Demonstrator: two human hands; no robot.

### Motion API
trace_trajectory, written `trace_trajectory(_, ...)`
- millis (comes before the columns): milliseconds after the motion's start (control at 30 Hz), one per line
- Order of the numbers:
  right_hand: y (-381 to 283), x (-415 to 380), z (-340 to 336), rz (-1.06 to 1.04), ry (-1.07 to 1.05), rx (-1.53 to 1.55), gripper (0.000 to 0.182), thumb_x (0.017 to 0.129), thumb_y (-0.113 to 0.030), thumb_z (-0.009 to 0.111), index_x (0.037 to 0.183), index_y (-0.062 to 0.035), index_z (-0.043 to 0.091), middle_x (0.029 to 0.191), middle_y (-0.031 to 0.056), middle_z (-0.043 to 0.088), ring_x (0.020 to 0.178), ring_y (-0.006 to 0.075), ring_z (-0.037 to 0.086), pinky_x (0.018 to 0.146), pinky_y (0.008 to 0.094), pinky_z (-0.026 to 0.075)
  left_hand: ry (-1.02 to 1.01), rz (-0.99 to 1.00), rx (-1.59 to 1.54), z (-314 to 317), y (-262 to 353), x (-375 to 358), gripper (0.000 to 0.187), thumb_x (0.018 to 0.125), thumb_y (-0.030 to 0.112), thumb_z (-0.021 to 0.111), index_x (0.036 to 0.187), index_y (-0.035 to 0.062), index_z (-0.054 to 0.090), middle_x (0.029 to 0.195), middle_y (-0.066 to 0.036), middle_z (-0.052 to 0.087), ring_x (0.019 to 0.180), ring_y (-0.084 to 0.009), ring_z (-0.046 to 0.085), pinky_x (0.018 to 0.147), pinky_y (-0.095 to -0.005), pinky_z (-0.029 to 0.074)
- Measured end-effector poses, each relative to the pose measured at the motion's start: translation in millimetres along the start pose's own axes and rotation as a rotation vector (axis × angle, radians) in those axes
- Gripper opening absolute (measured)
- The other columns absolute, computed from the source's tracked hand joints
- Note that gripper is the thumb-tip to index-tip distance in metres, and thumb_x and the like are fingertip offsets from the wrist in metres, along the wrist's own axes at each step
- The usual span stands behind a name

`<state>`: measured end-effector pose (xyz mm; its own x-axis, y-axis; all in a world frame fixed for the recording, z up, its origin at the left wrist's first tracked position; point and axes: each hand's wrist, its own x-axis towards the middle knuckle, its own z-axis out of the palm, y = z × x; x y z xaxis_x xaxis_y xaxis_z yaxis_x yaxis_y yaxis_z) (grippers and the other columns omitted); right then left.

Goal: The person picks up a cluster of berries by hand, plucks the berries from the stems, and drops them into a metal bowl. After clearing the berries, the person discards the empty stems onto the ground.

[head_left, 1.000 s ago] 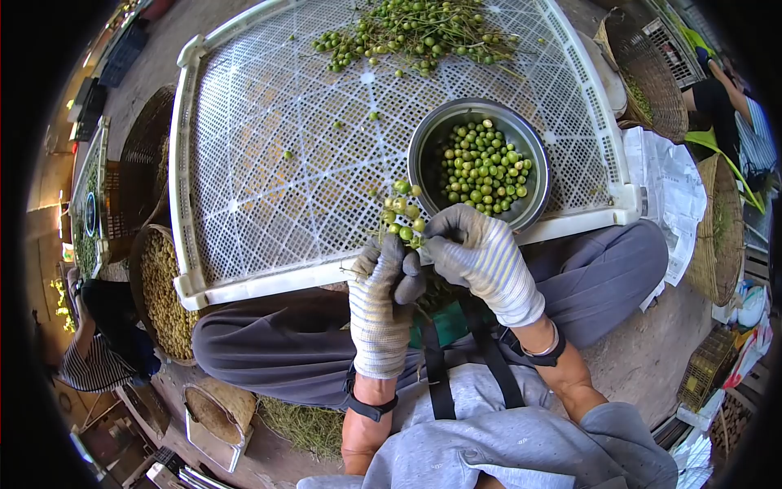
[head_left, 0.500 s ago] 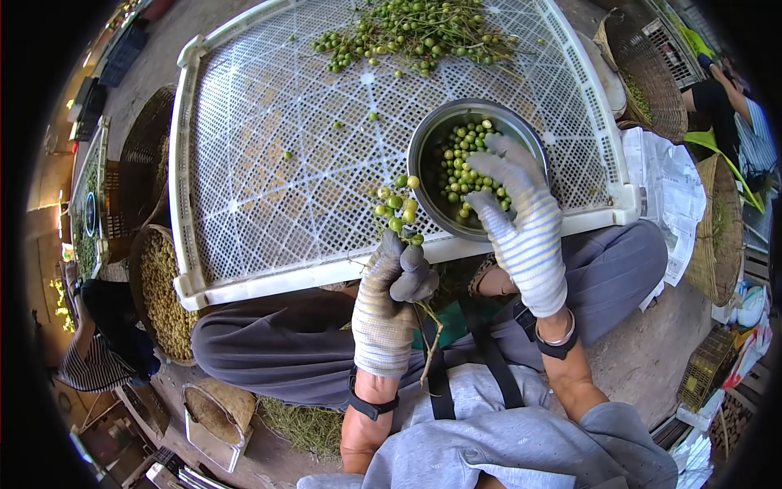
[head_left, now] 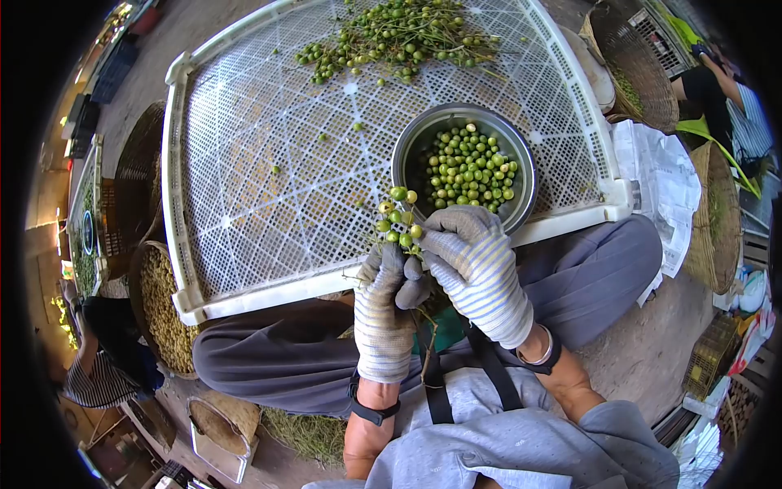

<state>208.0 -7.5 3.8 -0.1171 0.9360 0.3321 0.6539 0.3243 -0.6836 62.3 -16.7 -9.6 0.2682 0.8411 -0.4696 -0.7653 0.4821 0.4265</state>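
Both my hands wear striped gloves with grey fingers. My left hand (head_left: 389,306) is closed around the stem of a small bunch of round green fruits (head_left: 397,218), which sticks up above the fingers. At the bunch's right side is my right hand (head_left: 475,265), its fingertips at the lowest fruits; whether they pinch one is hidden. A metal bowl (head_left: 401,155) with many loose green fruits (head_left: 468,167) stands on the white mesh rack (head_left: 269,114), just beyond my right hand. On the rack's far part lies a heap of stemmed fruits (head_left: 399,37).
Left of the rack stands a basket of yellowish fruits (head_left: 165,310). Woven baskets (head_left: 631,69) and newspaper (head_left: 656,183) are at the right. Cut stems (head_left: 301,432) lie on the floor at lower left. Other people sit at the left (head_left: 106,379) and upper right (head_left: 721,102).
My right hand has moved from over the bowl down and left to the bunch. The view has shifted slightly. My left hand keeps its hold on the stem.
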Motion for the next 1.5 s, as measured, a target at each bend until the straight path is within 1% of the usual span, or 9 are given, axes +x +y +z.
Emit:
trace_trajectory(433,-6.0,-10.9,11.4,0.034,0.161,0.060,0.024,0.076,-0.014,0.071,0.098,-0.0088,0.064,0.102,0.0087,0.061,0.098,0.0319,0.057,0.089,0.0463,0.043,0.131,0.009,0.001,8.3,-12.0,-8.4,0.025,0.097,0.027,0.060,0.110,0.0061,0.059,0.087,0.004,0.060,0.068,-0.0033,0.052,0.058,-0.0179,0.042)
trace_trajectory(500,-7.0,-9.5,8.9,-0.006,0.158,-0.012,0.024,0.076,-0.014,0.071,0.098,-0.0092,0.063,0.103,0.0085,0.060,0.099,0.0315,0.057,0.088,0.0461,0.043,0.229,0.115,0.166,19.0,-11.8,-9.2,0.023,0.098,0.027,0.060,0.105,0.0054,0.059,0.082,0.003,0.060,0.064,-0.0032,0.050,0.057,-0.0175,0.040)
trace_trajectory(600,0.4,-9.0,10.9,-0.053,0.199,-0.116,0.025,0.076,-0.014,0.072,0.099,-0.0099,0.062,0.105,0.0081,0.058,0.101,0.0306,0.056,0.088,0.0455,0.044,0.152,0.158,0.338,14.3,-6.7,-15.2,0.023,0.098,0.028,0.059,0.100,0.0046,0.060,0.075,0.003,0.058,0.060,-0.0027,0.047,0.055,-0.0171,0.038)
trace_trajectory(767,16.3,5.7,-4.9,-0.016,0.375,-0.164,0.026,0.080,-0.007,0.070,0.105,-0.0087,0.062,0.109,0.0097,0.059,0.103,0.0316,0.056,0.091,0.0443,0.044,0.143,0.162,0.307,23.2,-4.3,-18.6,0.021,0.097,0.026,0.061,0.099,0.0049,0.059,0.073,0.003,0.055,0.055,-0.0037,0.042,0.050,-0.0170,0.031)
trace_trajectory(833,13.9,13.8,-18.5,0.030,0.375,-0.085,0.024,0.083,-0.010,0.069,0.106,-0.0062,0.063,0.102,0.0110,0.064,0.095,0.0338,0.060,0.086,0.0417,0.048,0.318,0.177,0.380,29.9,-2.9,-18.1,0.019,0.095,0.023,0.063,0.095,0.0048,0.059,0.073,0.002,0.055,0.056,-0.0034,0.043,0.050,-0.0168,0.031)
trace_trajectory(933,16.3,9.9,-29.2,0.109,0.137,0.187,0.019,0.087,-0.016,0.069,0.101,-0.0041,0.064,0.089,0.0094,0.066,0.082,0.0253,0.063,0.077,0.0354,0.051,0.294,0.225,0.399,25.5,-2.9,-18.9,0.013,0.093,0.019,0.068,0.092,0.0068,0.064,0.073,0.002,0.060,0.057,-0.0011,0.049,0.048,-0.0150,0.032)
trace_trajectory(1000,10.1,10.2,-28.3,0.356,-0.182,0.526,0.021,0.089,-0.020,0.069,0.096,-0.0014,0.064,0.079,0.0061,0.064,0.072,0.0136,0.060,0.068,0.0284,0.050,0.269,0.218,0.412,26.4,-2.6,-19.4,0.012,0.092,0.018,0.068,0.093,0.0066,0.064,0.073,0.002,0.061,0.058,-0.0011,0.049,0.047,-0.0151,0.032)
trace_trajectory(1100,13.4,13.0,-25.7,0.474,-0.248,0.656,0.024,0.090,-0.023,0.070,0.096,-0.0002,0.063,0.079,0.0028,0.063,0.071,0.0067,0.054,0.065,0.0250,0.047,0.257,0.221,0.424,30.2,-1.5,-20.6,0.010,0.092,0.016,0.067,0.095,0.0061,0.065,0.074,0.002,0.062,0.059,-0.0013,0.050,0.048,-0.0149,0.033)
trace_trajectory(1500,9.3,13.5,-34.4,0.606,-0.382,0.824,0.020,0.092,-0.018,0.067,0.100,0.0001,0.064,0.078,-0.0028,0.061,0.064,0.0025,0.048,0.058,0.0203,0.042,0.271,0.234,0.440,31.7,-1.5,-16.5,0.010,0.092,0.015,0.068,0.096,0.0060,0.065,0.080,0.003,0.063,0.068,-0.0019,0.055,0.056,-0.0144,0.042)
